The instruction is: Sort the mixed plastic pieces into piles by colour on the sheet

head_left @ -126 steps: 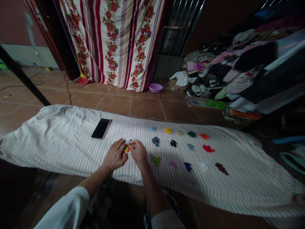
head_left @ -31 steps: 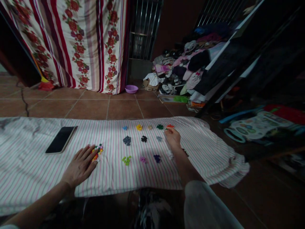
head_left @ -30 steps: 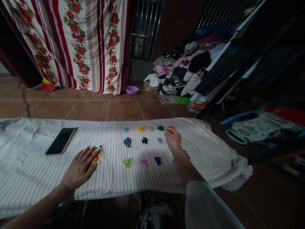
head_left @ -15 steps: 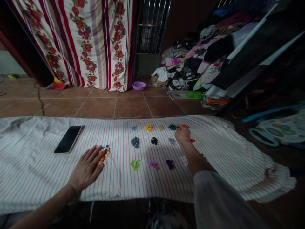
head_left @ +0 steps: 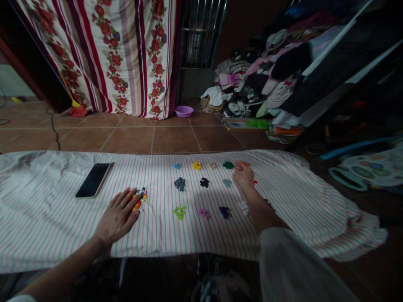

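My left hand [head_left: 118,214] lies flat with its fingers stretched out, partly over a pile of small mixed-colour pieces [head_left: 142,197]. My right hand [head_left: 244,174] is closed, fingertips together, just right of the dark green pieces [head_left: 228,165]. Whatever its fingers may hold is hidden. Orange-red pieces [head_left: 246,164] show behind this hand, and a red piece [head_left: 255,182] shows at its right side. Light grey pieces [head_left: 227,182] sit to its left. White pieces [head_left: 243,207] lie beside the forearm, which partly covers some dark pieces.
Small heaps in blue [head_left: 176,166], yellow [head_left: 197,165], beige, dark grey [head_left: 180,183], black [head_left: 204,182], lime [head_left: 179,212], pink [head_left: 204,213] and navy [head_left: 224,212] lie on the striped cloth [head_left: 163,239]. A phone [head_left: 93,180] rests at left. A purple basin [head_left: 184,111] stands on the floor.
My right hand has drawn slightly away from the dark green pieces, its fingertips no longer over them. My left hand stays on the mixed pile. The view has shifted slightly.
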The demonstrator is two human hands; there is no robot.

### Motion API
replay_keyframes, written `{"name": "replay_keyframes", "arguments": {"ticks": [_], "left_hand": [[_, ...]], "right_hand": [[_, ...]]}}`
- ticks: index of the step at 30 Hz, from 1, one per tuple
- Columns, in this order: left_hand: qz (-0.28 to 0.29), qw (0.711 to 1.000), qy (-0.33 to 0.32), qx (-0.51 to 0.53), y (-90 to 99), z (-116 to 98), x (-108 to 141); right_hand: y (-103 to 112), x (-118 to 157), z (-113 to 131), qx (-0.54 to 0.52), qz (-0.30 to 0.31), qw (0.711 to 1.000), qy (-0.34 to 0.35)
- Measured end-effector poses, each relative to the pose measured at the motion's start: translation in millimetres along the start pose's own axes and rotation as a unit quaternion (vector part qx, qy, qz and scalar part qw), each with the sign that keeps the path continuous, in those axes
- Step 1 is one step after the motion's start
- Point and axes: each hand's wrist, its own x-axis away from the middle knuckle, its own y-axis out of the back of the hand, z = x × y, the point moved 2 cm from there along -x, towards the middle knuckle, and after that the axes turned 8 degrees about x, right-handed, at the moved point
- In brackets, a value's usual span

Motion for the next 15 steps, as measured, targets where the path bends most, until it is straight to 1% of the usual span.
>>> {"name": "replay_keyframes", "arguments": {"ticks": [3, 6, 9, 11, 12, 13, 15], "left_hand": [[-0.004, 1.0, 0.009, 0.008, -0.3, -1, 0], [0.003, 1.0, 0.027, 0.015, 0.8, -3, -1], [0.014, 0.999, 0.044, 0.024, 2.1, -5, -3], [0.017, 0.998, 0.05, 0.033, 2.5, -5, -3], [0.016, 0.998, 0.052, 0.037, 2.6, -5, -3], [0.014, 0.998, 0.052, 0.041, 2.6, -5, -3], [0.008, 0.998, 0.05, 0.049, 2.8, -6, -3]], "right_hand": [[11, 4, 4, -0.004, 0.012, 1.0, -0.025], [24, 10, 22, 0.009, 0.006, 1.0, 0.022], [29, 27, 55, -0.025, -0.002, 0.997, 0.075], [27, 52, 85, -0.075, 0.007, 0.992, 0.105], [24, 68, 101, -0.104, 0.022, 0.988, 0.116], [20, 86, 117, -0.132, 0.045, 0.982, 0.126], [10, 126, 149, -0.178, 0.115, 0.964, 0.159]]}}
